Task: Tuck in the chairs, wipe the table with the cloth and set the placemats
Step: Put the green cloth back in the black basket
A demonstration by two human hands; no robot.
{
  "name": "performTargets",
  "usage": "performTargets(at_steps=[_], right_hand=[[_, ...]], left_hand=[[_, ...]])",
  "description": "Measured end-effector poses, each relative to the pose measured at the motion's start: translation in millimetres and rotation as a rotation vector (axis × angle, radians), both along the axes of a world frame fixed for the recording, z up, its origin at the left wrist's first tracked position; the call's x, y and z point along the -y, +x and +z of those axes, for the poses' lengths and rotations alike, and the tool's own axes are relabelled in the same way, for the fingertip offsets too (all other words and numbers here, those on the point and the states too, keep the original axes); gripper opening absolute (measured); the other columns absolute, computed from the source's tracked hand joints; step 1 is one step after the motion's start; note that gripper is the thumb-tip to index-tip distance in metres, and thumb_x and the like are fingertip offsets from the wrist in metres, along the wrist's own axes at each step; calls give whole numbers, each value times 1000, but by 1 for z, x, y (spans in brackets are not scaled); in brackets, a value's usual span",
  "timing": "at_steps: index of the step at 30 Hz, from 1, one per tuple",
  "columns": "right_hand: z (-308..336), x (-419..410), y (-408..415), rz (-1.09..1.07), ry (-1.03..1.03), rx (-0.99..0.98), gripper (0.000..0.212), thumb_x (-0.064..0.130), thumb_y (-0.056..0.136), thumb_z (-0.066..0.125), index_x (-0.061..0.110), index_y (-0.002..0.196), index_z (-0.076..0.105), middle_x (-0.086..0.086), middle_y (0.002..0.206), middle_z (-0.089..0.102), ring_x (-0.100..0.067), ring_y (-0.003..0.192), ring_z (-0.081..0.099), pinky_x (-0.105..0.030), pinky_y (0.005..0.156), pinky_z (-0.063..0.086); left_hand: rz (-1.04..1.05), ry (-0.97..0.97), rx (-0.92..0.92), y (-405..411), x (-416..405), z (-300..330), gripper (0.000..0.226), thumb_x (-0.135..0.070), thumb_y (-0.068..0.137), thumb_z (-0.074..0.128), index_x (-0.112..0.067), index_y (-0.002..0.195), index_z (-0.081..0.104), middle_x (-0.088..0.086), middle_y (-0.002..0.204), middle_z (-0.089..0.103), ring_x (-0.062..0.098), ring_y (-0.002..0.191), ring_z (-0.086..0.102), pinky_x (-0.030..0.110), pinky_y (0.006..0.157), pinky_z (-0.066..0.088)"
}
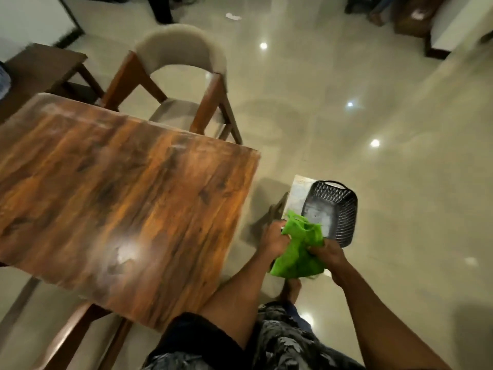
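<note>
A bright green cloth (298, 252) hangs crumpled between both my hands, to the right of the wooden table (120, 188). My left hand (274, 237) grips its left edge and my right hand (326, 253) grips its right side. The table top is dark glossy wood with a light glare near its front. A chair (181, 76) with a beige padded back and brown wooden legs stands at the table's far side, its seat partly under the top. No placemats are in view.
A dark woven plastic basket (333, 209) stands on a small pale stool (296, 193) just beyond my hands. A dark side table (40, 68) is at the far left. Shiny tiled floor (373, 129) spreads out to the right. Another chair's wooden frame (72, 335) shows under the table's near edge.
</note>
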State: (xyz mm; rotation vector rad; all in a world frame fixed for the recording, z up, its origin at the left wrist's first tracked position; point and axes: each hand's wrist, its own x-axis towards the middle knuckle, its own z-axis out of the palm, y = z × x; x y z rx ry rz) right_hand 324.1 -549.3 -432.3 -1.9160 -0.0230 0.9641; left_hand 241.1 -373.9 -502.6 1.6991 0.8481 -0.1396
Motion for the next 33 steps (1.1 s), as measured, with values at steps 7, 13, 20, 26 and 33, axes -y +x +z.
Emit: performTargets(at_steps=[7, 13, 20, 26, 33], right_hand=[[-11, 29, 78, 73, -116, 107, 6, 28, 75, 70, 30, 72, 66, 6, 71, 67, -14, 68, 62, -18, 59, 47], [-57, 34, 120, 62, -260, 187, 33, 27, 84, 60, 2, 102, 72, -20, 88, 71, -39, 85, 69, -46, 74, 53], [-140, 18, 171, 11, -460, 248, 33, 22, 97, 52, 0, 117, 65, -29, 111, 67, -50, 107, 62, -47, 83, 47], [-232, -7, 219, 45, -558, 301, 27, 14, 104, 51, 2, 125, 63, -25, 123, 68, -43, 117, 63, -44, 92, 45], [-287, -17, 217, 105, -659, 317, 33, 5, 107, 48, 2, 139, 55, -21, 114, 68, -36, 107, 66, -43, 93, 50]], left_hand=[[-30, 69, -121, 74, 31, -61, 48, -28, 68, 59, -31, 114, 74, 6, 112, 78, 30, 108, 72, 44, 99, 59], [-57, 140, -175, 122, 49, -7, 49, -20, 68, 60, -23, 115, 74, 5, 106, 80, 31, 99, 75, 40, 89, 61], [-155, 260, -160, 188, 55, -66, 42, -4, 83, 61, -10, 123, 73, 18, 98, 77, 38, 93, 73, 45, 83, 57], [-184, 321, -109, 237, 49, -148, 32, -6, 88, 71, -10, 119, 74, 12, 105, 80, 30, 94, 77, 40, 82, 63], [-274, 462, -153, 241, 48, -214, 33, 3, 90, 72, -9, 121, 70, 12, 114, 74, 30, 99, 74, 45, 83, 65]])
